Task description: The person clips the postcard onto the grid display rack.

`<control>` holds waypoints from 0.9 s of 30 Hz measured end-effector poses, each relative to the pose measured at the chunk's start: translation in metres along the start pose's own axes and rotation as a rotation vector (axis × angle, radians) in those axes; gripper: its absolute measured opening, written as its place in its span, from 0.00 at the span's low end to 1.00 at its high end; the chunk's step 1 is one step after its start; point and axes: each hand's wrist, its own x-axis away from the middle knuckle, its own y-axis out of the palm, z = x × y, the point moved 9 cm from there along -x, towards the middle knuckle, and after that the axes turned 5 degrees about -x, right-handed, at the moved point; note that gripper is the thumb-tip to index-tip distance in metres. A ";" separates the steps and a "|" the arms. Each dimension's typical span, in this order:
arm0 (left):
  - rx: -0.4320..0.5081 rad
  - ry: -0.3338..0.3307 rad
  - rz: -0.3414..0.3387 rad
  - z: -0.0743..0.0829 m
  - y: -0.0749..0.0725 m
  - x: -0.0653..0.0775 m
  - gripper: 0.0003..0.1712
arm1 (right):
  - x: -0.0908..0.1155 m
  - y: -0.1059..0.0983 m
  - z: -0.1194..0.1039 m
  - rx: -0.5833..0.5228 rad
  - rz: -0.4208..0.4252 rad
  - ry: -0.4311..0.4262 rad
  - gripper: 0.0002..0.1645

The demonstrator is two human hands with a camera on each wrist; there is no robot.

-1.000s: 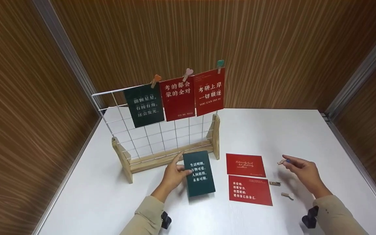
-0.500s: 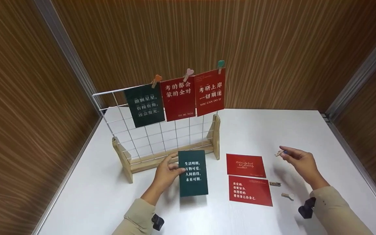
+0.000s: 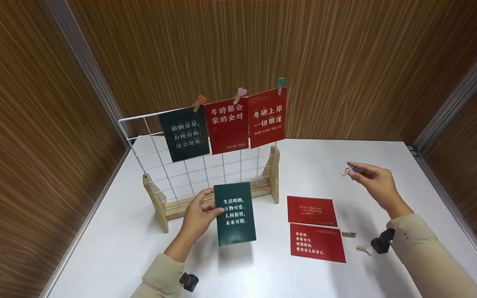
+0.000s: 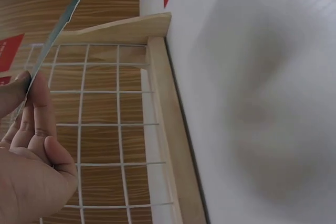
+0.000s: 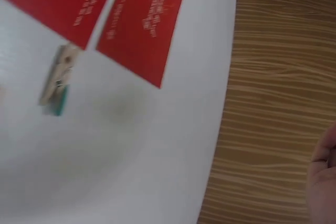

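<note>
My left hand (image 3: 199, 216) pinches a dark green card (image 3: 235, 231) with white lettering by its left edge. The card is held up in front of the wire grid rack (image 3: 222, 169); in the left wrist view the card (image 4: 64, 19) appears edge-on between thumb and fingers. Over the right side of the table, my right hand (image 3: 373, 184) pinches a small wooden clothespin (image 3: 347, 171) with a blue part at the fingertips. Only part of the right hand (image 5: 323, 182) shows in the right wrist view, and its clothespin is out of that frame.
Clipped along the rack's top are a green card (image 3: 185, 151) and two red cards (image 3: 229, 136), under heart-topped clothespins (image 3: 280, 82). Two more red cards (image 3: 312, 211) lie flat on the table (image 3: 325, 165). Beside them rest two loose clothespins (image 3: 349, 234).
My left hand has lifted the green card and moved it left and up, nearer the rack's middle. My right hand has risen away from the red cards, still pinching the clothespin.
</note>
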 end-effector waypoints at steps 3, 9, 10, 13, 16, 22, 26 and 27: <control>-0.007 0.002 0.018 0.007 -0.007 0.001 0.33 | -0.009 0.005 -0.011 -0.006 -0.011 -0.019 0.19; -0.036 0.013 0.056 0.019 -0.022 0.002 0.33 | -0.025 0.014 -0.032 0.006 -0.032 -0.082 0.18; -0.040 0.014 0.065 0.021 -0.025 0.003 0.34 | -0.027 0.015 -0.035 0.003 -0.035 -0.087 0.18; -0.051 0.017 0.088 0.027 -0.032 0.003 0.34 | -0.035 0.019 -0.040 -0.006 -0.042 -0.095 0.18; -0.041 0.016 0.105 0.032 -0.039 0.004 0.35 | -0.042 0.024 -0.050 -0.021 -0.046 -0.112 0.17; -0.028 0.021 0.121 0.041 -0.049 0.007 0.36 | -0.053 0.036 -0.080 -0.024 -0.063 -0.178 0.15; -0.019 0.023 0.137 0.049 -0.055 0.008 0.36 | -0.064 0.041 -0.090 -0.031 -0.075 -0.206 0.15; -0.014 0.027 0.140 0.051 -0.057 0.009 0.36 | -0.068 0.042 -0.091 -0.033 -0.081 -0.213 0.15</control>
